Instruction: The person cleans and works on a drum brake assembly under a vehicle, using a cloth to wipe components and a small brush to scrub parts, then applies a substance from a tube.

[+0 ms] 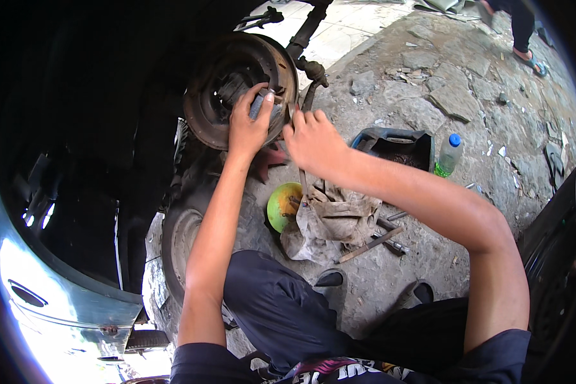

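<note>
Brake drum (237,89), rusty and round, sits in the upper middle of the frame under the dark wheel arch of a vehicle, its open face turned toward the person so the inner parts can be reached.

Nearest, along the lower edge, the person's dark-clothed knees are bent in a squat, with both bare forearms rising from there. At lower left a removed wheel (182,240) lies flat beside the knee, out of the way of the hub. In the middle of the frame a dirty rag (333,217) is heaped on the cracked ground over the edge of a green bowl (283,205), with a few loose hand tools (381,240) just beside it, all within arm's reach.

Higher up, the left hand (249,125) is curled about a greyish part (262,105) pressed against the drum's middle, fingers wrapped over its top, thumb beneath. The right hand (313,137) is loosely closed at the drum's right rim; a thin rod seems to run down from it, though what it grips I cannot tell.

Farther right stand a dark tray (400,147) and a clear bottle (449,155) with a blue cap. At the upper right, another person's sandalled foot (530,59).
</note>
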Available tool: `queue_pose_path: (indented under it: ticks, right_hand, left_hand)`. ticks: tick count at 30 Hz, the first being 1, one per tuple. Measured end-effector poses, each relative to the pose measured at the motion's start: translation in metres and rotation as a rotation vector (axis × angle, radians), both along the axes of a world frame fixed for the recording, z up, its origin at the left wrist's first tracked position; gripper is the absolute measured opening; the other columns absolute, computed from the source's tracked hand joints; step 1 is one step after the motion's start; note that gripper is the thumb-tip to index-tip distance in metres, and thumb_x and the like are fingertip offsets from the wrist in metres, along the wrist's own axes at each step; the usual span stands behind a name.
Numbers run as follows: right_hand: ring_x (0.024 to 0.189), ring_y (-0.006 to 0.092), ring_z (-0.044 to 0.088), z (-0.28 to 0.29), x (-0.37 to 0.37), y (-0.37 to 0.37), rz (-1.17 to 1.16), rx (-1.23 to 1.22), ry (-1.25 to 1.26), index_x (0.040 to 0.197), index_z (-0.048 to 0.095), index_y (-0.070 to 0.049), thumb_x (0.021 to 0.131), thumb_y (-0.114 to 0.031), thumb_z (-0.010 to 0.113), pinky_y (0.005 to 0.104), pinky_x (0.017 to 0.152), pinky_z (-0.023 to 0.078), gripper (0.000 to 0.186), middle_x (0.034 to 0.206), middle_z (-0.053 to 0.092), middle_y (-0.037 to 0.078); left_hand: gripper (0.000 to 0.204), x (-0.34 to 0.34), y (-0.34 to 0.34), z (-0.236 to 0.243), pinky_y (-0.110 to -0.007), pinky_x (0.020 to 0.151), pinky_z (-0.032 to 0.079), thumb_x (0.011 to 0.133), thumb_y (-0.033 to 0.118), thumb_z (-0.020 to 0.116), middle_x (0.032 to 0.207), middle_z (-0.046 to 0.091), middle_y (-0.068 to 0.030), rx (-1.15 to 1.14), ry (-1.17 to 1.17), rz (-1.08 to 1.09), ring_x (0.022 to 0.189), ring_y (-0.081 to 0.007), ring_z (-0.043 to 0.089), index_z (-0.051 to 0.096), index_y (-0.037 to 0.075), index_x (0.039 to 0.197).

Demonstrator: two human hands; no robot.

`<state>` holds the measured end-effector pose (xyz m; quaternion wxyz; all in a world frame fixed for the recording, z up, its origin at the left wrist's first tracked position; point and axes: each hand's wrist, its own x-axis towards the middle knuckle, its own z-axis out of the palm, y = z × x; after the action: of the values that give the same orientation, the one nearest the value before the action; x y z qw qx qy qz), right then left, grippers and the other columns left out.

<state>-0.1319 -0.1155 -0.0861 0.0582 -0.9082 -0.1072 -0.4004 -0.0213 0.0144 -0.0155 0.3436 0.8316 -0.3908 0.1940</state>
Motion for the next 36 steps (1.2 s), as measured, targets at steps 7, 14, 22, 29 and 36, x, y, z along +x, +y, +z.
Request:
queue_pose_path:
  ticks: [7,14,22,29,36]
  right_hand:
    - [0.086,0.0298,0.066,0.010,0.006,-0.012,-0.016,0.011,0.005,0.089,0.063,-0.001,0.085,-0.016,0.058,0.0417,0.076,0.048,0.016,0.090,0.064,0.016]
    - [0.085,0.0299,0.067,0.006,-0.005,0.002,-0.005,-0.005,0.067,0.090,0.064,-0.002,0.086,-0.017,0.057,0.0417,0.077,0.048,0.017,0.092,0.065,0.016]
    - [0.087,0.0292,0.066,0.014,0.006,-0.018,-0.026,-0.017,0.075,0.093,0.067,-0.001,0.089,-0.018,0.056,0.0413,0.079,0.047,0.021,0.093,0.066,0.016]
    - [0.085,0.0301,0.067,0.003,-0.009,0.008,0.039,-0.006,0.100,0.091,0.064,-0.002,0.086,-0.018,0.057,0.0412,0.078,0.048,0.018,0.091,0.065,0.016]
    - [0.085,0.0316,0.068,0.020,0.010,-0.020,-0.051,0.026,0.031,0.090,0.064,-0.001,0.088,-0.017,0.055,0.0446,0.081,0.050,0.018,0.091,0.066,0.017]
  left_hand:
    - [0.034,-0.002,-0.002,0.001,-0.041,0.100,0.047,0.098,0.027,0.065,0.118,0.067,-0.0200,0.004,-0.001,-0.007,0.114,-0.0363,0.063,0.067,0.005,0.124]
    - [0.034,0.001,0.000,-0.001,-0.041,0.100,0.047,0.098,0.027,0.066,0.117,0.068,-0.0197,-0.012,-0.008,-0.011,0.114,-0.0359,0.063,0.068,0.004,0.123]
    - [0.034,-0.001,-0.002,0.000,-0.035,0.102,0.046,0.099,0.025,0.065,0.120,0.070,-0.0156,0.017,-0.003,0.001,0.115,-0.0256,0.064,0.068,0.003,0.124]
    - [0.036,0.000,0.000,0.000,-0.041,0.099,0.047,0.097,0.028,0.066,0.116,0.068,-0.0207,0.005,-0.025,-0.011,0.112,-0.0362,0.064,0.068,0.003,0.124]
    - [0.039,0.001,-0.003,-0.003,-0.039,0.097,0.048,0.097,0.028,0.067,0.113,0.069,-0.0201,-0.026,-0.005,-0.036,0.109,-0.0332,0.066,0.068,0.002,0.126]
